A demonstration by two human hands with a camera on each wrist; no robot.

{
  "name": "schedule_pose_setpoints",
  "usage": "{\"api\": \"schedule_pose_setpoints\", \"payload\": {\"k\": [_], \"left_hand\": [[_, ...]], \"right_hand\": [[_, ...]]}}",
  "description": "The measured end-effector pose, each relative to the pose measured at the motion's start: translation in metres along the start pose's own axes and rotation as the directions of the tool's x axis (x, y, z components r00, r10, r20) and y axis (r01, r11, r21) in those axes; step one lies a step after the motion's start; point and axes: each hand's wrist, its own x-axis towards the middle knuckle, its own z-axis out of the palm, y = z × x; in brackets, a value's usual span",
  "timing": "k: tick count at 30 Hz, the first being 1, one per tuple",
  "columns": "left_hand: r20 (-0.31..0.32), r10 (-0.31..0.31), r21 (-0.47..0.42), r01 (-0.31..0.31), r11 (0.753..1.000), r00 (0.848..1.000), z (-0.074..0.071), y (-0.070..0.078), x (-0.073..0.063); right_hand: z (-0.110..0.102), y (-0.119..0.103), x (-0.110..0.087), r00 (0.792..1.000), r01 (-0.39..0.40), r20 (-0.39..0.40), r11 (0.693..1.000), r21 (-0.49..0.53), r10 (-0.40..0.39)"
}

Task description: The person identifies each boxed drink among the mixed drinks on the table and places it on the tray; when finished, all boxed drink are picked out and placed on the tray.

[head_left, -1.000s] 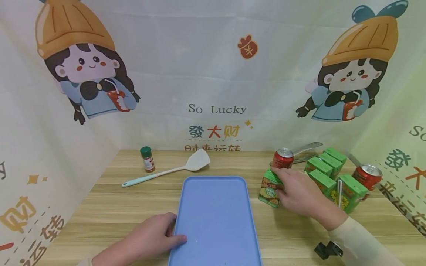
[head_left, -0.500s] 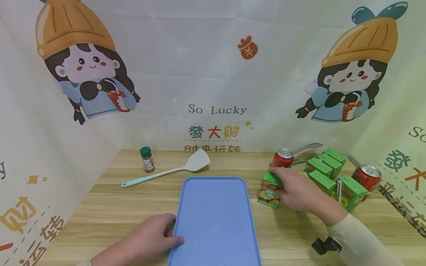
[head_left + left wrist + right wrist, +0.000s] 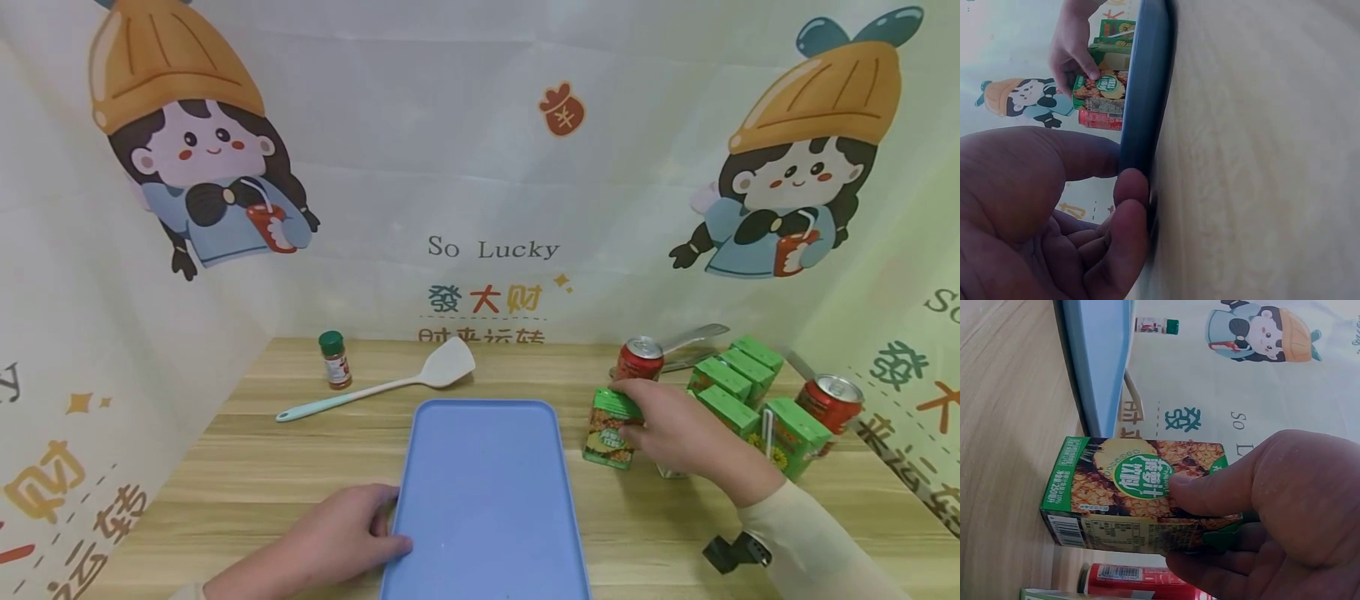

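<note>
The right hand (image 3: pixel 667 429) grips the pineapple juice box (image 3: pixel 609 442) near its top, thumb on the front and fingers bent behind it. The box stands upright, right of the blue tray (image 3: pixel 483 500) (whether it touches the table (image 3: pixel 240 450), I cannot tell). The left hand (image 3: pixel 337 529) pinches the tray's left edge between thumb and fingers. Because the grip is high, the box could swing and knock the red can (image 3: pixel 640 358) just behind; carried too low, it could strike the tray's rim.
</note>
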Motion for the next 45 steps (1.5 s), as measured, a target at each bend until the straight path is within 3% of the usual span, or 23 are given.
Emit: {"api": "schedule_pose_setpoints", "payload": {"k": [7,14,20,39,45], "left_hand": [[0.028,0.022,-0.093,-0.02,0.995,0.999,0.003,-0.003,0.001],[0.024,0.027,-0.108,-0.024,0.994,0.999,0.004,-0.003,0.0],[0.031,0.023,-0.12,-0.019,0.993,0.999,0.004,-0.002,0.0],[0.054,0.011,-0.134,-0.004,0.991,0.998,0.003,-0.004,-0.001],[0.062,0.041,-0.123,-0.033,0.992,0.997,0.003,-0.004,0.001]], "right_hand": [[0.0,0.002,-0.002,0.999,0.028,-0.046,0.999,0.015,-0.027],[-0.005,-0.001,-0.001,0.992,0.045,-0.121,0.998,0.047,-0.039],[-0.007,-0.011,0.006,0.982,0.122,-0.157,0.987,0.109,-0.104],[0.026,-0.06,0.055,0.977,0.201,-0.105,0.964,0.174,-0.185],[0.041,-0.075,0.068,0.973,0.225,-0.095,0.956,0.188,-0.211]]}}
